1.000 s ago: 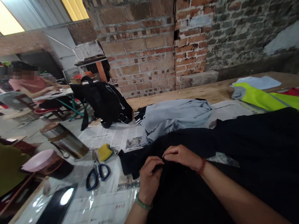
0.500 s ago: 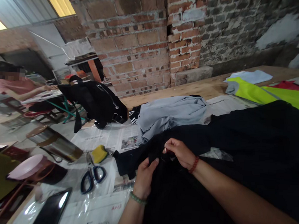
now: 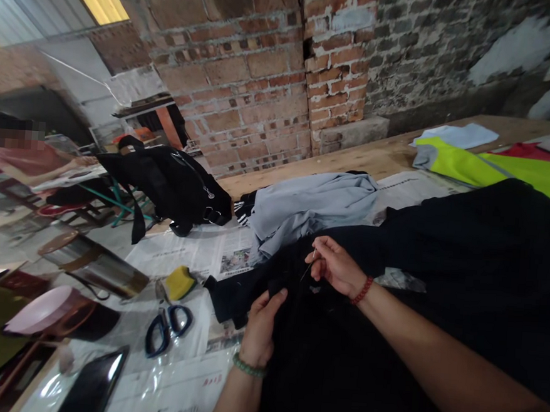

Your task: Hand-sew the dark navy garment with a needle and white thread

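Observation:
Dark cloth (image 3: pixel 339 361) spreads over the table in front of me, black nearest me and navy farther right. My left hand (image 3: pixel 261 324), with a green bead bracelet at the wrist, pinches a fold of the black cloth between thumb and fingers. Just to its right and a little higher, my right hand (image 3: pixel 334 265) wears a red bead bracelet. Its thumb and fingers pinch a thin needle (image 3: pixel 313 254) above the cloth. A dark line that looks like thread runs down from there. Where it meets the cloth is too dark to make out.
Left of my hands lie blue-handled scissors (image 3: pixel 167 329), a yellow sponge (image 3: pixel 180 283), a phone (image 3: pixel 90 384) and a metal flask (image 3: pixel 94 262). Behind are a black bag (image 3: pixel 177 186), grey cloth (image 3: pixel 313 202) and a bright yellow garment (image 3: pixel 522 176). A person sits far left.
My right hand has lifted slightly away from the cloth, with the needle showing more clearly in its fingers. My left hand keeps its pinch on the fold.

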A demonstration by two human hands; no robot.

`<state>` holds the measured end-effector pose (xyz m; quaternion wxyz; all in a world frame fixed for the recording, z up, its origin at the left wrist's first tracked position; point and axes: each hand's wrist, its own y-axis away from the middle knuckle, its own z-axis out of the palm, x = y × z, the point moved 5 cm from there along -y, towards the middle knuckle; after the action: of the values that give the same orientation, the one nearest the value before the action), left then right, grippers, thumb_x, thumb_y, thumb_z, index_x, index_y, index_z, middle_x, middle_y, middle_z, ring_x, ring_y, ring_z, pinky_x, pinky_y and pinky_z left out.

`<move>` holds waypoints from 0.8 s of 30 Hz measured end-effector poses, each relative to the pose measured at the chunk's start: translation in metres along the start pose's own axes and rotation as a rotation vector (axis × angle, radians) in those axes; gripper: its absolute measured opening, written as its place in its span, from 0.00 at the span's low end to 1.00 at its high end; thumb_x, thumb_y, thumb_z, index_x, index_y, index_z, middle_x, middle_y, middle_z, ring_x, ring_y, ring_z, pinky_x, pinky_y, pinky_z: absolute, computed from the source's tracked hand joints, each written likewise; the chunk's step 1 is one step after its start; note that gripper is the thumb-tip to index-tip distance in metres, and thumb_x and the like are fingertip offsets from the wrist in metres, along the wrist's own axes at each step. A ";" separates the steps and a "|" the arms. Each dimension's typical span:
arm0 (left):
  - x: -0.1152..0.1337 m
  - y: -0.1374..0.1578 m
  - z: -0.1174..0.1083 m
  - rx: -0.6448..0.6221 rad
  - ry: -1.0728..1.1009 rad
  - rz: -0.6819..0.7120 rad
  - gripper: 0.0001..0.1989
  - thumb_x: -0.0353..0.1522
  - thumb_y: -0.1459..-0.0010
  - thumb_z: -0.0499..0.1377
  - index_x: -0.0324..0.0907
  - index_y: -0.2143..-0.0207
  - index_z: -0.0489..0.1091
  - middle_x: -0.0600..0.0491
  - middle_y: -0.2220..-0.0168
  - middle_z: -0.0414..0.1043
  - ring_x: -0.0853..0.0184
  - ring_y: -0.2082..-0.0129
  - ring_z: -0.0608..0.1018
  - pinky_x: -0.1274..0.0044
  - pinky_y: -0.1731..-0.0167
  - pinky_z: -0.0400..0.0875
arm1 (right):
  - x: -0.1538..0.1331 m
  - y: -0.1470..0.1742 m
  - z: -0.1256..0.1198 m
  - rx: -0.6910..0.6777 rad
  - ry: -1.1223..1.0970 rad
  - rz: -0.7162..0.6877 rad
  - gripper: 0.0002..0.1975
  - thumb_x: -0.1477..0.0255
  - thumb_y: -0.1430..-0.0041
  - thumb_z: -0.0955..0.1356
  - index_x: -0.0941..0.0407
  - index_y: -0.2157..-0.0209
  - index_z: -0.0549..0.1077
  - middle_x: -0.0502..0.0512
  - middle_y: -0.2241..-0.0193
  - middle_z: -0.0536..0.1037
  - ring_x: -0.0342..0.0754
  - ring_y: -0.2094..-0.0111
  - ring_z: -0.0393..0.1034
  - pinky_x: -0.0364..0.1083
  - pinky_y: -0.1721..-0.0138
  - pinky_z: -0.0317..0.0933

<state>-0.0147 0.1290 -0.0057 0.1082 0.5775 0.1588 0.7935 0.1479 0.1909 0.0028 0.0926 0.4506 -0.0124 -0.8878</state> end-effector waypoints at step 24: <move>0.016 0.001 -0.011 0.191 0.093 0.168 0.11 0.31 0.65 0.67 0.37 0.74 0.73 0.54 0.76 0.75 0.69 0.77 0.76 0.81 0.75 0.70 | -0.054 -0.006 -0.040 0.120 -0.170 -0.358 0.09 0.70 0.54 0.69 0.55 0.68 0.68 0.47 0.75 0.74 0.44 0.70 0.72 0.45 0.67 0.65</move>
<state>-0.0304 0.1323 0.0052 -0.0216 0.5589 0.1897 0.8069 0.2101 0.2091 0.0211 -0.0951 0.3737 0.0073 -0.9226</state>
